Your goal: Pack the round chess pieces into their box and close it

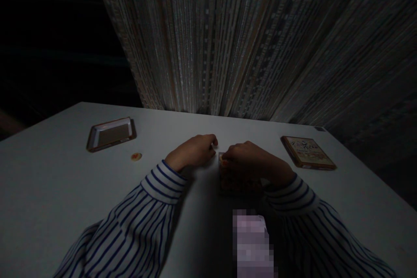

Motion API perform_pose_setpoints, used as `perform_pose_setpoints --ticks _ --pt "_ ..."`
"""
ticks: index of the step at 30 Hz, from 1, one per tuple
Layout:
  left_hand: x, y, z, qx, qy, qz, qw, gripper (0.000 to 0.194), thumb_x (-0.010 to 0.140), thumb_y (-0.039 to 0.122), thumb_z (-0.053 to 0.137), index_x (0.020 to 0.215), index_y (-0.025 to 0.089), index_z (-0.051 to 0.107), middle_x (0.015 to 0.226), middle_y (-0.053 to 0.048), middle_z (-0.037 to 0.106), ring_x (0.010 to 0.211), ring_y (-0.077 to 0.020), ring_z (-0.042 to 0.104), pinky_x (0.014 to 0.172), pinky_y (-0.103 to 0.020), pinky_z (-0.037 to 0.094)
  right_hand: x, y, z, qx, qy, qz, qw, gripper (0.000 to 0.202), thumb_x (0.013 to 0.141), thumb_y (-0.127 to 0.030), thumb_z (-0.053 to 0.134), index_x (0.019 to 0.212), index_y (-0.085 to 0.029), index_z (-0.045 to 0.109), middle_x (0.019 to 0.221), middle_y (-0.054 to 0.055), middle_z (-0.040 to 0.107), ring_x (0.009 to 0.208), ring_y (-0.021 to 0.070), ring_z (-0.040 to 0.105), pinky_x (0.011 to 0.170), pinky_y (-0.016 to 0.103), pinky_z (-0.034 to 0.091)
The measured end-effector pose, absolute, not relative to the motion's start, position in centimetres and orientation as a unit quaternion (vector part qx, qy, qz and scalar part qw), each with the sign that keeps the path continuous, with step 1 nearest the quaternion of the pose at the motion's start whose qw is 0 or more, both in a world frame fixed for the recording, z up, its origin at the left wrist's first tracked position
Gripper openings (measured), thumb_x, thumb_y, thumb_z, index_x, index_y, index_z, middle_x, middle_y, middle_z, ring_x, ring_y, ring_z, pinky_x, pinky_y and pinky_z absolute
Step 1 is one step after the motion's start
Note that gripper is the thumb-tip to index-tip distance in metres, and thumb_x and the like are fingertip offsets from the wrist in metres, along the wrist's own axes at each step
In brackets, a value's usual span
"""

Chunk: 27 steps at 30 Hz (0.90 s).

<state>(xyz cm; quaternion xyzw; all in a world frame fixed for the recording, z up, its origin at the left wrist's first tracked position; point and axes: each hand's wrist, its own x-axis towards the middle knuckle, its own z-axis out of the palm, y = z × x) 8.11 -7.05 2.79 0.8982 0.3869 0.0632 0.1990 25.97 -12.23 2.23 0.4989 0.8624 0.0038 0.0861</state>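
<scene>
My right hand reaches over a small container filled with round pieces, mostly shaded by the hand. Its fingertips are closed on a pale round chess piece at the container's far left corner. My left hand hovers just left of the container, its fingers loosely bent, with a gap between thumb and forefinger; nothing shows in it. A single round chess piece with a red mark lies on the white table further left.
An open shallow tin with a pale inside lies at the back left of the white table. At the right rests a flat box with dark written characters. Striped curtains hang behind the table. A pixelated pinkish patch covers the bottom centre.
</scene>
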Motion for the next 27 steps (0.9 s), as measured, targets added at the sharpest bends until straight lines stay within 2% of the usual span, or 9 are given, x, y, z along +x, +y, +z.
perform_pose_setpoints --ticks 10,27 --pt "8.16 -7.15 2.96 0.894 0.397 0.055 0.2 0.031 0.081 0.021 0.049 0.11 0.014 0.057 0.101 -0.01 0.069 0.09 -0.019 0.063 0.075 -0.026 0.045 26.01 -12.16 2.1 0.495 0.864 0.017 0.087 0.019 0.085 -0.024 0.048 0.092 -0.023 0.065 0.083 0.005 0.069 0.074 0.0182 0.064 0.058 0.027 0.035" --pt "8.23 -7.1 3.06 0.892 0.395 0.053 0.214 0.033 0.081 0.026 0.048 0.111 0.013 0.056 0.1 -0.01 0.069 0.087 -0.0196 0.063 0.074 -0.027 0.045 25.97 -12.18 1.98 0.49 0.867 0.028 0.086 0.017 0.083 -0.022 0.05 0.087 -0.022 0.066 0.079 0.005 0.069 0.068 0.0168 0.062 0.055 0.026 0.032"
